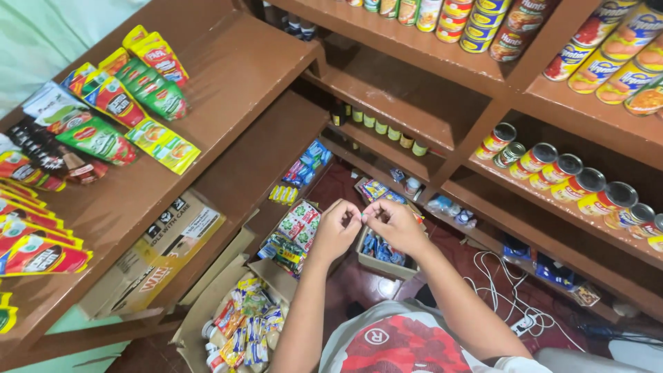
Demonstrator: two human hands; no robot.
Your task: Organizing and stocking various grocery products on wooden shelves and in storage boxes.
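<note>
Hands meet at frame centre: left hand [336, 228] and right hand [391, 222] pinch fingertips together on something too small to identify, seemingly picking at it. Directly beneath sits a small open cardboard box of blue sachets [382, 251]; at seven o'clock, a larger open carton of mixed packets [242, 324]; at three o'clock, red-labelled tins [577, 181] on a brown wooden shelf [552, 214].

A small shop: wooden shelves [228, 76] stocked with cans [573, 176] and sachets [117, 103].
</note>
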